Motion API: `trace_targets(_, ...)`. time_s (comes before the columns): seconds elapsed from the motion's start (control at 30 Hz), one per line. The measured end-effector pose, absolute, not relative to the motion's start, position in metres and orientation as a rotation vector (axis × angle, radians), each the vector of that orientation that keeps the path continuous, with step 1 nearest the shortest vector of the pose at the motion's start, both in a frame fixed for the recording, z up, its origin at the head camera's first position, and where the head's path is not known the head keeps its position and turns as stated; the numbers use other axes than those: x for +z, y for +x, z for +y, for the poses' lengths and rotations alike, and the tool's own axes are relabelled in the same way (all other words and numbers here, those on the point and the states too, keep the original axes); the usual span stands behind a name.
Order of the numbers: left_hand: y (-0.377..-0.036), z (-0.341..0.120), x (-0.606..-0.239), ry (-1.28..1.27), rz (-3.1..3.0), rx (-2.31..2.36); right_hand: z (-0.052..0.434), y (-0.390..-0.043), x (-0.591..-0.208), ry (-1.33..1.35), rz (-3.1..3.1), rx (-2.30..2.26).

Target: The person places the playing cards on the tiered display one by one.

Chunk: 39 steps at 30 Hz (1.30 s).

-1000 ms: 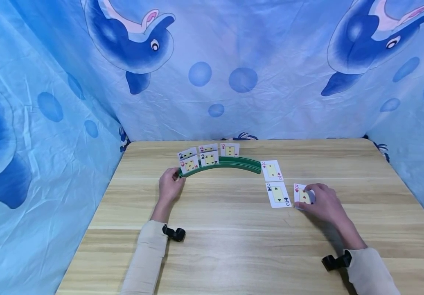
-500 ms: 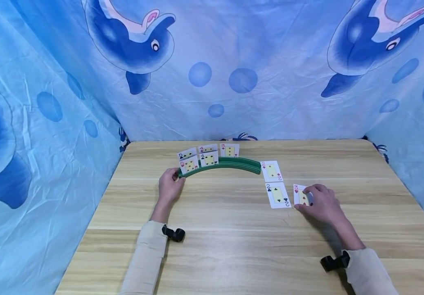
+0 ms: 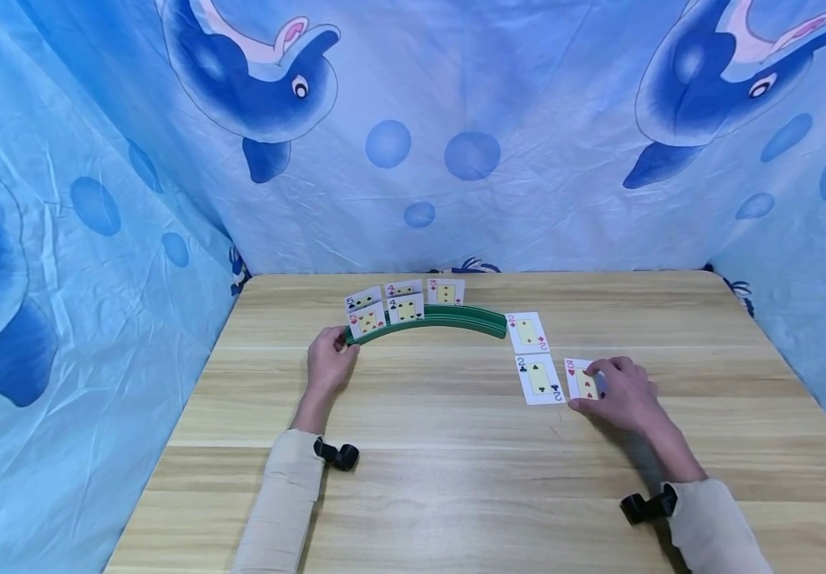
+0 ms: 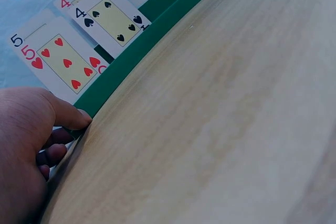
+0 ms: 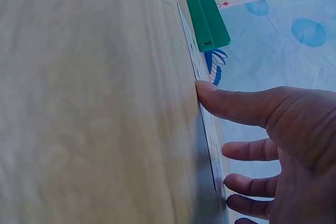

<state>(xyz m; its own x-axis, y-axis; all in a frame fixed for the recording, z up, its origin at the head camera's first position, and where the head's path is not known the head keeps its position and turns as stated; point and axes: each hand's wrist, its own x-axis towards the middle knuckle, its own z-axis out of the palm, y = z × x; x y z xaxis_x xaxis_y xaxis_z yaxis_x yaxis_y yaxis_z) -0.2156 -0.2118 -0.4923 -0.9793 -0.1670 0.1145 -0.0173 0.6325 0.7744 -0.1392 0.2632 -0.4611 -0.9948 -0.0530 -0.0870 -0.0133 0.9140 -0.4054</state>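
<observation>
Going left to right: the left hand (image 3: 328,363) sits at the left end of the curved green card rack (image 3: 449,320), thumb pressed against its end and the other fingers curled loosely behind it, so it's bracing rather than really gripping. Standing in the rack are a 5 of hearts (image 3: 367,320) and a 4 of spades (image 3: 407,309) in front, with three more cards behind; the back ones are half covered, so only their corners read. Right of the rack, the 2 of diamonds (image 3: 527,332) and 2 of clubs (image 3: 540,378) lie flat on the wooden surface (image 3: 456,470). Just beside those is the 3 of hearts (image 3: 583,381), with the right hand (image 3: 621,392) on it, thumb at its edge and fingers spread over the far side. The fingers hide part of it. Blue dolphin cloth (image 3: 413,135) hangs all around.
</observation>
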Motion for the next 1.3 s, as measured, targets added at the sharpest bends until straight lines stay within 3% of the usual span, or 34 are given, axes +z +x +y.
trace_targets(0.5, -0.216, -0.212, -0.490, 0.155, -2.684, -1.245, 0.266, -0.143, -0.462, -0.150, 2.997, -0.609)
trace_targets(1.3, -0.215, -0.212, -0.492, 0.156, -2.684, -1.243, 0.273, -0.140, -0.443, -0.012, 2.949, -0.449)
